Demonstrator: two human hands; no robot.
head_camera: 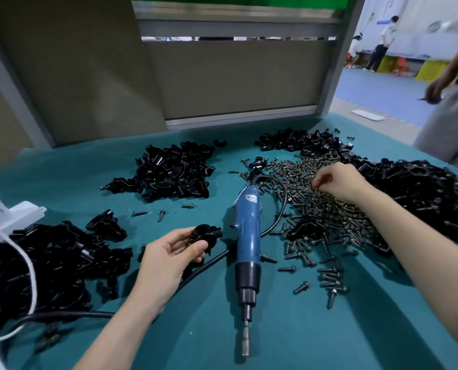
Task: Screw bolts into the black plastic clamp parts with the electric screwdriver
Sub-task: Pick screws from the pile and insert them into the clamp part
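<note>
So, electric screwdriver (247, 236) lies long axis near-far, bit (245, 343) at near end.

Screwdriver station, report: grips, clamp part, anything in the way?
Left grip holds one clamp part. Right grip down in the bolt pile, pinch unclear. Screwdriver lies untouched between them; loose bolts alongside.
</note>
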